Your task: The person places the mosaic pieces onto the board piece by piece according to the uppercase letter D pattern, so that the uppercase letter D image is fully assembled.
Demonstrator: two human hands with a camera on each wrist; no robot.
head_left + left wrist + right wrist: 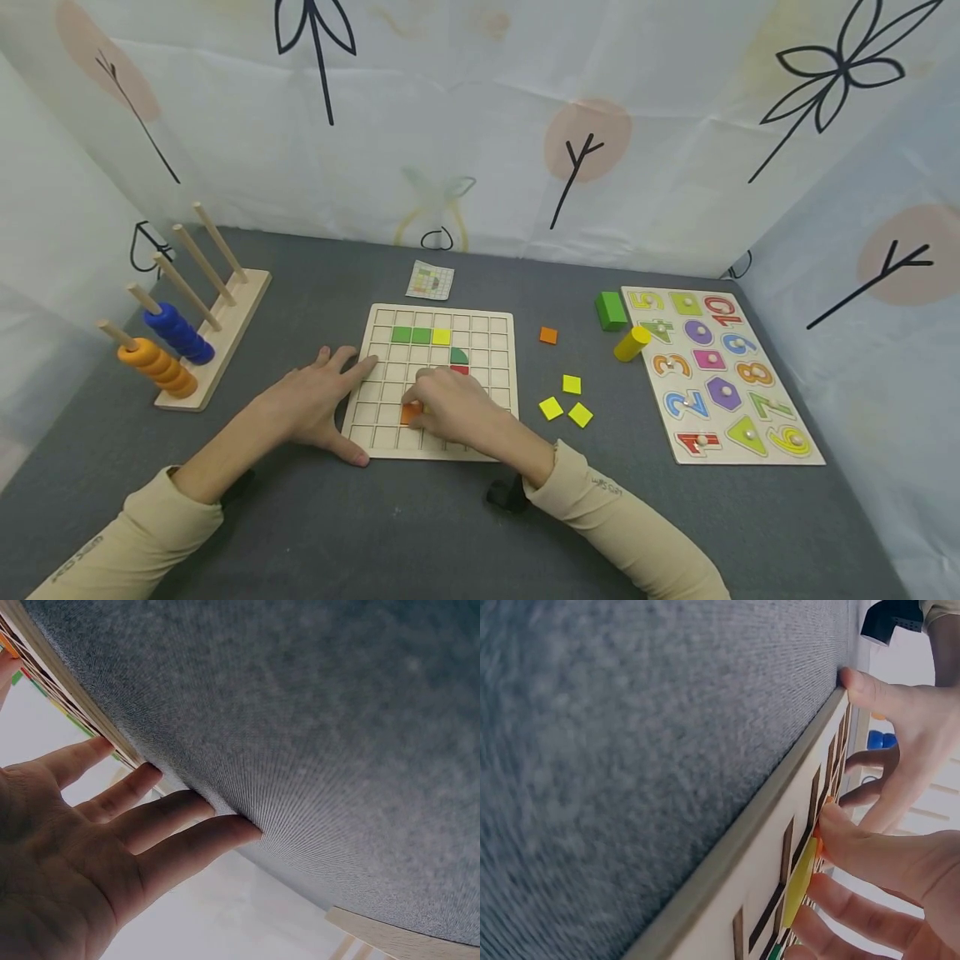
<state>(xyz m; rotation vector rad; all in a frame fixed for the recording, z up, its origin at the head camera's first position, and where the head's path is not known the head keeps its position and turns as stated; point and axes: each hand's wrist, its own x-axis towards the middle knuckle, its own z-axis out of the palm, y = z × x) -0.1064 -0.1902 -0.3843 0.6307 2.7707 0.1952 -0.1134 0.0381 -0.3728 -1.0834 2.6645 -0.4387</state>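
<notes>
Right hand is pinching one orange square; left hand, fingers spread, touching one board; three yellow squares alongside.

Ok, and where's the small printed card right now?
In the head view, the printed card lies on the grey tabletop, slightly left of the picture's centre, just beyond the far edge of the grid board.

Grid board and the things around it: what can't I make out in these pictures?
Head view: the part of the grid board under the right hand, which covers it; fine details on the small card, too small.
Left wrist view: the board's far portion, cut off by the left edge.
Right wrist view: much of the orange tile, behind the right hand.
</notes>
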